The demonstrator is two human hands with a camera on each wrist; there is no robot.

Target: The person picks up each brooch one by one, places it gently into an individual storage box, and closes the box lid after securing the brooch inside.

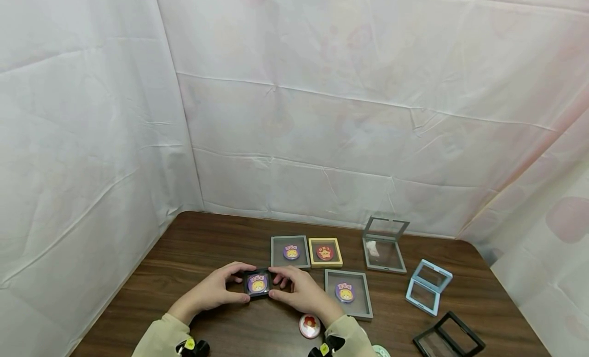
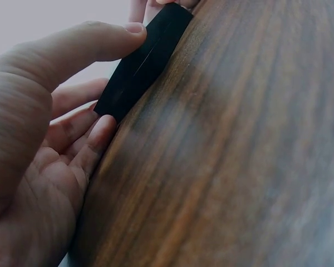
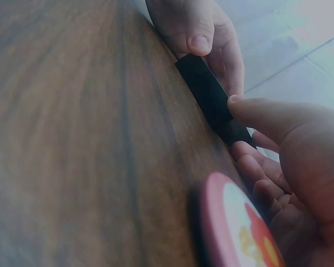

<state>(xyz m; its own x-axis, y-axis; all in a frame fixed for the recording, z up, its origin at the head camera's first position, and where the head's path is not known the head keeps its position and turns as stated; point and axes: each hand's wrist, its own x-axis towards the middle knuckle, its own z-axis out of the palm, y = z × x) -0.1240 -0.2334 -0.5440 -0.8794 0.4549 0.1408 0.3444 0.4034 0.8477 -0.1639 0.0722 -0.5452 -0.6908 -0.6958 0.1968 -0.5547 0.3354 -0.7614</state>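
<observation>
Between my two hands lies a small black display frame (image 1: 249, 295) at the table's front, low against the wood. A round purple badge (image 1: 257, 283) with a yellow cartoon animal shows through its clear face. My left hand (image 1: 212, 291) grips its left side, thumb at the near corner and index finger at the far one. On the opposite side my right hand (image 1: 301, 290) holds it the same way. Both wrist views show the frame's black edge (image 2: 145, 64) with thumbs on it. Near my right wrist is a round badge (image 1: 310, 326) with a red flower.
Behind and right of my hands lie a grey frame (image 1: 278, 249), a yellow frame (image 1: 313, 254) and another grey frame (image 1: 363, 295), each with a badge. An open grey frame (image 1: 388, 269), a light blue one (image 1: 416, 305) and a black one (image 1: 445, 336) stand farther right.
</observation>
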